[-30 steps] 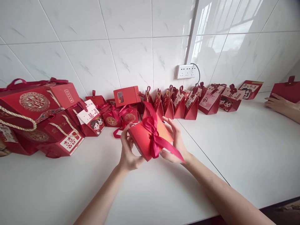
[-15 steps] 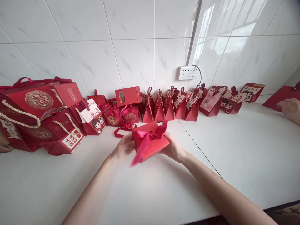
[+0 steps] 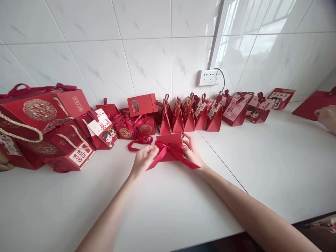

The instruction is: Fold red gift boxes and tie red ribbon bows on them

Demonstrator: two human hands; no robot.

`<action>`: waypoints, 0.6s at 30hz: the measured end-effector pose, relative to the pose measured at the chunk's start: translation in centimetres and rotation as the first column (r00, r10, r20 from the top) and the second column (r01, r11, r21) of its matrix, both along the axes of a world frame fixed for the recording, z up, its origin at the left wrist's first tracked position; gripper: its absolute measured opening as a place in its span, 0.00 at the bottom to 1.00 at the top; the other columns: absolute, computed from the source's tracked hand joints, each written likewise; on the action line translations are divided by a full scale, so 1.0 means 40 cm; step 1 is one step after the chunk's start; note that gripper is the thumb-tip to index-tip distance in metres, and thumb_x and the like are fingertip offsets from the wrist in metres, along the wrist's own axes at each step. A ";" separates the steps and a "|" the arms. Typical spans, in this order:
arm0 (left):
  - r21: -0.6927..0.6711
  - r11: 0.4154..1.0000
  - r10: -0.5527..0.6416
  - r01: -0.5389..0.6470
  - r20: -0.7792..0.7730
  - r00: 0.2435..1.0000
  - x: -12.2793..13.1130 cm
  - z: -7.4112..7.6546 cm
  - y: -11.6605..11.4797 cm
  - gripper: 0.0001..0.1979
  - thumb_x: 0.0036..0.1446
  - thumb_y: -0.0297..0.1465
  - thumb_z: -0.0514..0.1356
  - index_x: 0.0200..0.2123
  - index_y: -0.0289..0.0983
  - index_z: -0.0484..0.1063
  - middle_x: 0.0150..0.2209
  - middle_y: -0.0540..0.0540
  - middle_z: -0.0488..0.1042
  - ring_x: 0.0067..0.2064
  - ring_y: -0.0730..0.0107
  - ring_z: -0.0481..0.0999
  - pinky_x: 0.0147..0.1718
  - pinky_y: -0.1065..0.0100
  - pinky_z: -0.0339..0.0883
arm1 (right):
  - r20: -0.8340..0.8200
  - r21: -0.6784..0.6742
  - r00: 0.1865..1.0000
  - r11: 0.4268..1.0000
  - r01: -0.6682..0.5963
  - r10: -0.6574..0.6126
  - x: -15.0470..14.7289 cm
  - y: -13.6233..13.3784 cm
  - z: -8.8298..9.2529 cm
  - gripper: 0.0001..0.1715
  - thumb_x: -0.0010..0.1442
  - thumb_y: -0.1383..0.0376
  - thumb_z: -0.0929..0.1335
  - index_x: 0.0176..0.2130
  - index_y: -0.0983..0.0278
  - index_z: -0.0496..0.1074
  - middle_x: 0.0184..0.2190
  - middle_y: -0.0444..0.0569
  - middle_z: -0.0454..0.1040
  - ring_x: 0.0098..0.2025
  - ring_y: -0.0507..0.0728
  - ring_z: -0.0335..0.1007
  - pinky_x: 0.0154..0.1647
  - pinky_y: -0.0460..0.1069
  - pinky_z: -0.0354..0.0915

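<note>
Box: small red gift box [image 3: 170, 140] stood centre frame on the white counter [image 3: 183, 210], before red pouches [image 3: 189, 117]
Left hand [image 3: 143, 159]: clamped its left edge by the ribbon [image 3: 168, 151]; seemingly steadying it
Right hand [image 3: 193, 154]: clasped the right edge, likewise

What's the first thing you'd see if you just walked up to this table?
Red everywhere: a long row of red gift boxes lines the white tiled wall, with big red bags piled at the left end. In the middle, the left hand and right hand hold a small red box tied with ribbon on the white counter. Another person's hand shows at the far right.
</note>
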State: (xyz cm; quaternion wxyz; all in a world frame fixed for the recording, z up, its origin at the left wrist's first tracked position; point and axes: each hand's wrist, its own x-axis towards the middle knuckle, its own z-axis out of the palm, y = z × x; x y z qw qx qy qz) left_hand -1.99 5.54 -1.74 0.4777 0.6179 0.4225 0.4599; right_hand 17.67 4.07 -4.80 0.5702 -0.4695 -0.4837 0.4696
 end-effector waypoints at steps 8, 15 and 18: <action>0.050 0.998 -0.034 0.046 -0.218 0.975 0.011 0.009 -0.012 0.13 0.47 0.39 0.64 0.21 0.36 0.71 0.22 0.52 0.71 0.28 0.73 0.68 0.30 0.71 0.60 | 0.065 -0.057 0.997 0.998 -0.039 0.042 0.024 0.006 0.015 0.36 0.54 0.55 0.66 0.58 0.58 0.51 0.54 0.57 0.61 0.54 0.62 0.65 0.53 0.61 0.62; -0.128 0.966 -0.257 0.226 -0.335 0.907 0.017 0.024 -0.044 0.14 0.55 0.39 0.59 0.23 0.36 0.69 0.17 0.52 0.72 0.19 0.75 0.69 0.25 0.71 0.63 | 0.072 -0.063 0.995 0.996 -0.066 0.071 0.033 0.014 0.011 0.34 0.55 0.58 0.65 0.58 0.58 0.52 0.52 0.56 0.64 0.52 0.61 0.68 0.48 0.57 0.66; -0.236 0.928 -0.354 0.287 -0.328 0.876 0.020 0.027 -0.048 0.14 0.57 0.39 0.58 0.24 0.36 0.70 0.19 0.50 0.75 0.19 0.74 0.72 0.26 0.71 0.66 | 0.077 -0.040 0.992 0.995 -0.094 0.097 0.038 0.014 0.012 0.34 0.54 0.59 0.64 0.58 0.59 0.52 0.54 0.57 0.64 0.52 0.61 0.67 0.47 0.57 0.66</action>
